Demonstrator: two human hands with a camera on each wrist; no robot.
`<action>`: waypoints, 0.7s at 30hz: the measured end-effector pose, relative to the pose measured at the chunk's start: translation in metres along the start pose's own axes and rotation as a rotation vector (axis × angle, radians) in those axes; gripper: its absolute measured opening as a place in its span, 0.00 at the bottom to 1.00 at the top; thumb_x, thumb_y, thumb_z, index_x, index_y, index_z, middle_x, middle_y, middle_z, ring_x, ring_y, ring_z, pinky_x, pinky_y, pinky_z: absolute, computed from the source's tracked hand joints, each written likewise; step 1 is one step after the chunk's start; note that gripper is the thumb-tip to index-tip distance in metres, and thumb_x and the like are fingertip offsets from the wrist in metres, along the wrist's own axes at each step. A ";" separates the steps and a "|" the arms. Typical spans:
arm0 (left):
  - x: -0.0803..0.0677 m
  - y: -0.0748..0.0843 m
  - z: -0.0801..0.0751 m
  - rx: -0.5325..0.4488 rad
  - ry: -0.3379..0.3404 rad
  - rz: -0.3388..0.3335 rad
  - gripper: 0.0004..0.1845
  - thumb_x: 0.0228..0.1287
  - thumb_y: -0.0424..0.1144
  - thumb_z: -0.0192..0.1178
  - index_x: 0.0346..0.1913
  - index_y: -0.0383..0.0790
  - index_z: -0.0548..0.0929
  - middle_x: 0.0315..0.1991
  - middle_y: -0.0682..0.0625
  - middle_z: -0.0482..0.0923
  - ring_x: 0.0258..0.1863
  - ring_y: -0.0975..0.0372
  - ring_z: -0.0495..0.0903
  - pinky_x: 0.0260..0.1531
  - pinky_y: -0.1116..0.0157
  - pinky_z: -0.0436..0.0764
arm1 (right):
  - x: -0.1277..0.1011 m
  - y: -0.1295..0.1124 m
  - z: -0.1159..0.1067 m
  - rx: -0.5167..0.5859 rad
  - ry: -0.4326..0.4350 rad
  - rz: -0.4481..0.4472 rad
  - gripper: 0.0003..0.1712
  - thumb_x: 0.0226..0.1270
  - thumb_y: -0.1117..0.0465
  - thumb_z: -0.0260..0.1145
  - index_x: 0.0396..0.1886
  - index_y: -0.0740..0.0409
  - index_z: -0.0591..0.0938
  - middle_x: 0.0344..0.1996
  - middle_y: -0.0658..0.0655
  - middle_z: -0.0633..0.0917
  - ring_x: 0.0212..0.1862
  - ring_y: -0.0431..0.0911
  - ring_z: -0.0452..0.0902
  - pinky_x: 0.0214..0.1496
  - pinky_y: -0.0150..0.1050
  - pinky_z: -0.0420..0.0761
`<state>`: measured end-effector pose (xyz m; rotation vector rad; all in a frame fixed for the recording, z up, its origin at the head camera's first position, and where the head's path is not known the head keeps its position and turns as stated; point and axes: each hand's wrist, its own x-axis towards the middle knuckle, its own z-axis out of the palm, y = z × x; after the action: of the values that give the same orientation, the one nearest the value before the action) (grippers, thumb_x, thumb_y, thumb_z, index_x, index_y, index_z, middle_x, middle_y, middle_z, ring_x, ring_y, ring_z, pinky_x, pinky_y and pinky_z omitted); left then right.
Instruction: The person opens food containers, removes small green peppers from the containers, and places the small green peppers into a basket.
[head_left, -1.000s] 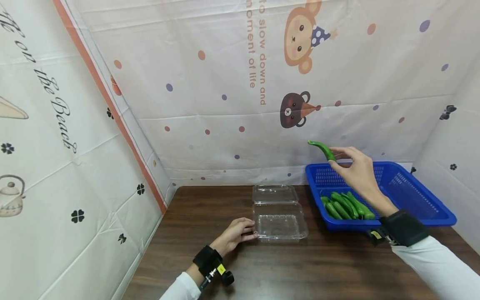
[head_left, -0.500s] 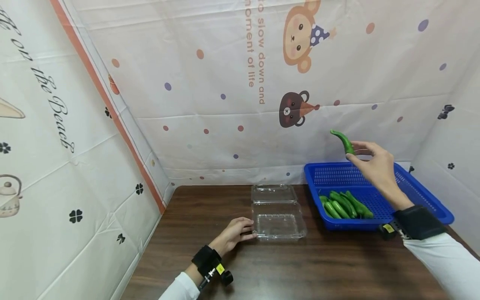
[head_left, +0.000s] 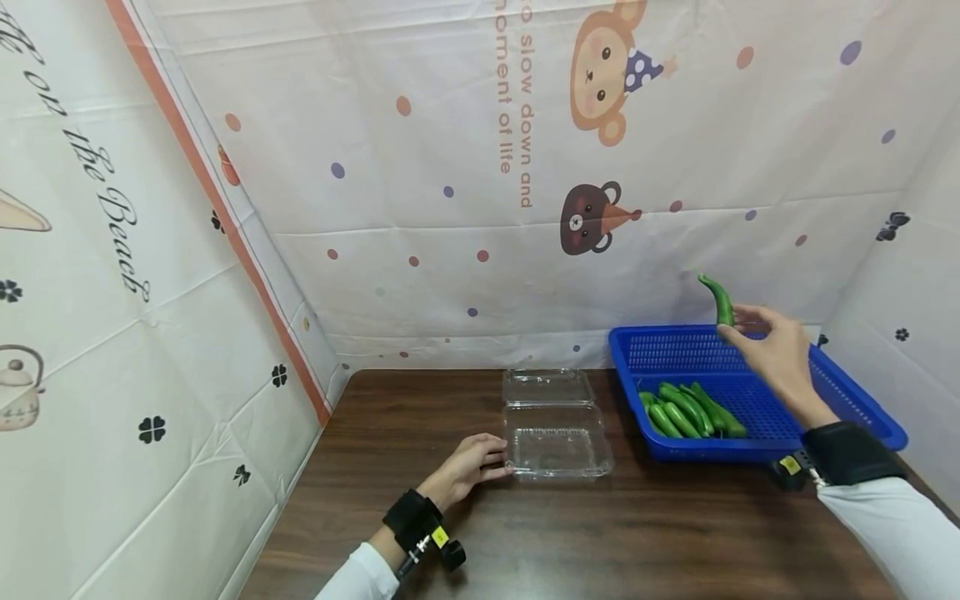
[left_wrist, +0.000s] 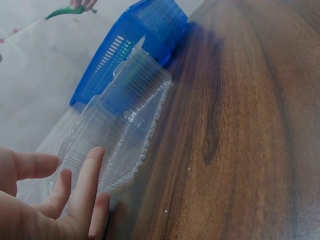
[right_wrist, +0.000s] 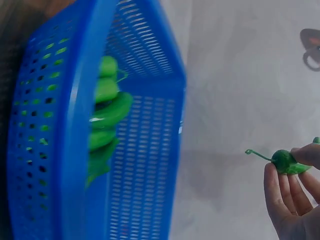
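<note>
Above the blue basket (head_left: pixel 862 408), my right hand (head_left: pixel 780 350) pinches a curved green chili pepper (head_left: pixel 718 300) between thumb and fingers. In the right wrist view the stem end of that pepper (right_wrist: pixel 284 163) sticks out past the fingertips. Several more green peppers (head_left: pixel 693 410) lie in the left part of the basket. On the table, a clear plastic clamshell box (head_left: pixel 558 446) stands with its lid (head_left: pixel 547 386) laid back toward the wall. My left hand (head_left: pixel 472 468) is at the box's left side with relaxed fingers, the fingertips at its edge. No peppers show inside the box.
A dark wooden table (head_left: pixel 420 400) carries the box and basket. Behind it hangs a white printed cloth (head_left: pixel 420 292), and another cloth panel (head_left: pixel 202 500) closes the left side. The basket's raised blue rim stands close to the right of the box.
My right hand has moved to the right over the basket with the chili pepper, rising and then lowering slightly. The pepper has turned more upright. My left hand stays by the box.
</note>
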<state>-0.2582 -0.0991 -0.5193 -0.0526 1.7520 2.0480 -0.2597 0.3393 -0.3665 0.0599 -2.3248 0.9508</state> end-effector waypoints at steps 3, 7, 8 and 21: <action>-0.001 0.000 0.000 0.003 0.000 0.001 0.04 0.74 0.34 0.58 0.43 0.36 0.75 0.43 0.47 0.75 0.46 0.57 0.79 0.53 0.58 0.90 | -0.005 0.007 0.003 -0.030 -0.003 0.004 0.24 0.72 0.61 0.68 0.62 0.71 0.79 0.46 0.78 0.84 0.36 0.12 0.60 0.40 0.21 0.73; -0.001 0.000 0.000 0.009 -0.001 0.000 0.04 0.74 0.34 0.58 0.43 0.36 0.75 0.43 0.47 0.75 0.47 0.56 0.79 0.53 0.58 0.90 | -0.010 0.016 0.010 -0.070 -0.018 0.016 0.24 0.72 0.61 0.68 0.61 0.71 0.79 0.44 0.77 0.85 0.36 0.23 0.68 0.49 0.51 0.77; -0.001 0.000 0.000 0.010 -0.001 0.002 0.04 0.74 0.34 0.58 0.43 0.36 0.75 0.43 0.48 0.74 0.47 0.56 0.79 0.53 0.57 0.90 | -0.011 0.018 0.012 -0.066 -0.022 0.018 0.24 0.72 0.61 0.68 0.61 0.71 0.79 0.44 0.77 0.85 0.37 0.31 0.73 0.53 0.59 0.74; 0.000 0.002 0.000 0.017 -0.004 -0.016 0.04 0.75 0.34 0.57 0.43 0.37 0.75 0.44 0.47 0.76 0.47 0.57 0.79 0.53 0.59 0.90 | -0.025 0.031 0.022 -0.055 -0.088 0.048 0.27 0.72 0.62 0.67 0.64 0.73 0.76 0.46 0.78 0.83 0.33 0.10 0.58 0.52 0.62 0.78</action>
<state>-0.2591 -0.0994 -0.5174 -0.0573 1.7614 2.0201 -0.2594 0.3433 -0.4114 0.0242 -2.4414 0.9238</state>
